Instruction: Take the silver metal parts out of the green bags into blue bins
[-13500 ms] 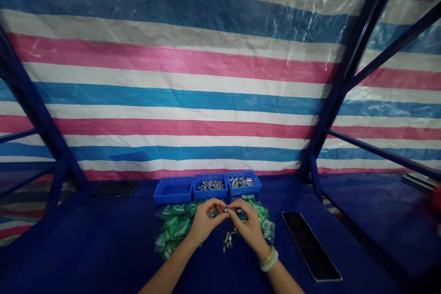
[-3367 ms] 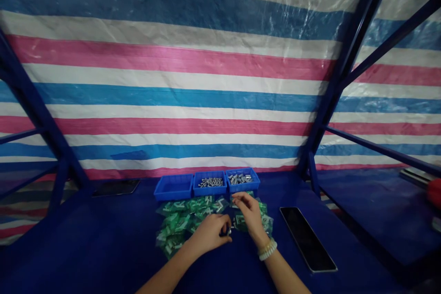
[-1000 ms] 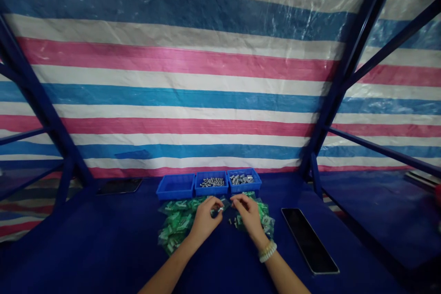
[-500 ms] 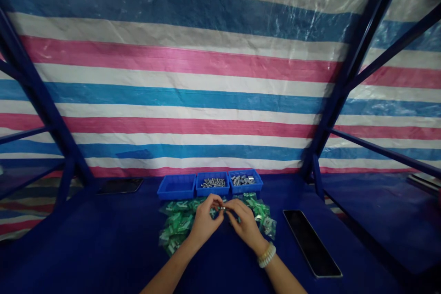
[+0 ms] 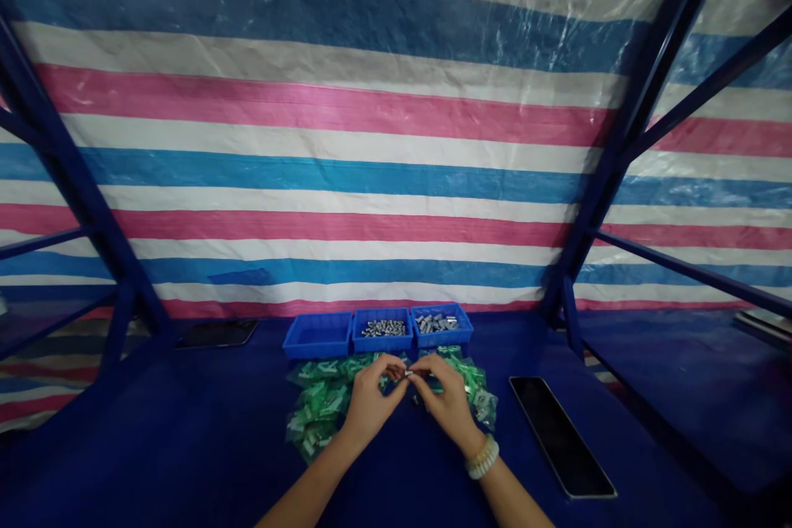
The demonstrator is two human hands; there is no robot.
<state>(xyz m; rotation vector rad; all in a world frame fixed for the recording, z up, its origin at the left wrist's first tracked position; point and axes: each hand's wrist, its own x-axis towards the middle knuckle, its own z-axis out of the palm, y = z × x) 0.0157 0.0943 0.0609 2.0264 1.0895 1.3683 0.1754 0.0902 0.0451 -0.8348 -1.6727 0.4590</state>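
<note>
My left hand [image 5: 373, 396] and my right hand [image 5: 446, 398] meet at the fingertips above the near side of the blue bins. Between them they pinch a small shiny metal part [image 5: 407, 374], mostly covered by the fingers, so its exact kind cannot be made out. Both hands are closed. Beside my left hand lies a heap of small clear bags with green contents [image 5: 318, 404]. Another heap of green bags [image 5: 473, 379] is just beyond my right hand, which wears a pale beaded bracelet [image 5: 483, 458] at the wrist.
Three blue bins stand in a row: a bare left bin [image 5: 318, 334], a middle bin [image 5: 382, 342] with small metal pieces, a right bin [image 5: 440, 338] with larger silvery pieces. A dark phone [image 5: 562, 437] lies right, a dark flat object [image 5: 218, 334] back left. Blue posts [image 5: 619, 140] flank the table.
Both hands have shifted slightly to the right, and their fingers have drawn closer round the small metal part, which shows less now. The bins and bags stay put.
</note>
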